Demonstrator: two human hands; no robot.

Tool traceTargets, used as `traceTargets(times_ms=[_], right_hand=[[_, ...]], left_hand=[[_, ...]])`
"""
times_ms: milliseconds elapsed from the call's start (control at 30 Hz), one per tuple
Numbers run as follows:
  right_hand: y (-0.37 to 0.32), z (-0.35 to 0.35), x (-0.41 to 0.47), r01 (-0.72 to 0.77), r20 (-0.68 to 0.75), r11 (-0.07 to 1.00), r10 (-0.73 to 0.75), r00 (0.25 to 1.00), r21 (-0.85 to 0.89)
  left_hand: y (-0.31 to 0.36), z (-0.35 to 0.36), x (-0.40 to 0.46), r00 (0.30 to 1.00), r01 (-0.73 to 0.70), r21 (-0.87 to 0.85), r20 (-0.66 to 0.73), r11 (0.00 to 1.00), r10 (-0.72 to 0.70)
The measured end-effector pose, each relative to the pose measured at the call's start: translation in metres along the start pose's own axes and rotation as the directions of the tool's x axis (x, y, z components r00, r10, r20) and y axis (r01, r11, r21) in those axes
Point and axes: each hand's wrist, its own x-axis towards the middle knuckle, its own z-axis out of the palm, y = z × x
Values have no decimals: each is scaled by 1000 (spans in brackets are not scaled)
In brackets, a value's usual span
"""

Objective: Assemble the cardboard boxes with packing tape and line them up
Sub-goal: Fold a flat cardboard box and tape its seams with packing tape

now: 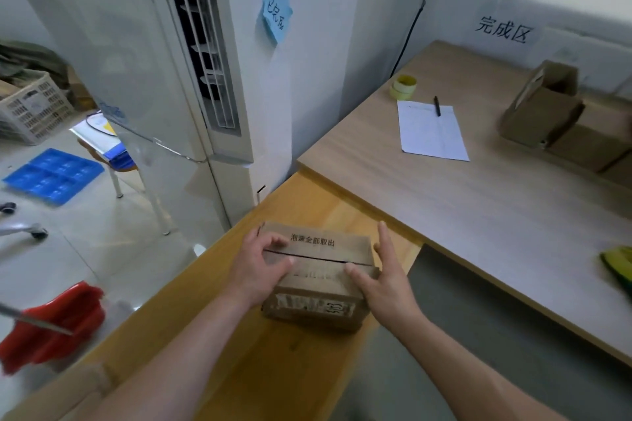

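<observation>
Cardboard box (318, 275) between left hand (254, 267) and right hand (383, 278).

Matt cardboard box (318, 278), wood-grain table (478, 202)

Single view only: head-worn wide-angle camera, looking forward and steeply down from above the near edge of the yellow worktop (307, 369), close in, with both forearms entering from the bottom edge. The small cardboard box (318, 277) sits just below frame centre as landmark; beyond and right of it lies the grey worktop (478, 215), beyond and left of it a white cabinet (164, 61), floor (85, 249) to its left. Straight edges bow toward the frame borders.
</observation>
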Motion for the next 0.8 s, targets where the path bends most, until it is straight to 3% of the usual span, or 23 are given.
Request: traceTargets(times_ms=[100, 267, 367, 600, 800], right_hand=[[1, -7, 9, -1, -27, 1000, 1, 1000, 6], [1, -82, 41, 145, -397, 989, -140, 907, -18], [9, -164, 69, 138, -504, 989, -145, 851, -52], [58, -361, 98, -12, -646, 993, -66, 761, -115], [94, -437, 117, -116, -642, 981, -10, 767, -154]], left_hand=[[10, 28, 0, 992, 14, -50, -123, 999, -21], [82, 95, 33, 969, -142, -92, -214, 986, 120], [140, 157, 59, 966, -215, -87, -163, 973, 199], [249, 333, 97, 988, -151, -177, -35, 972, 147], [281, 428, 124, 985, -163, -51, 53, 985, 165]])
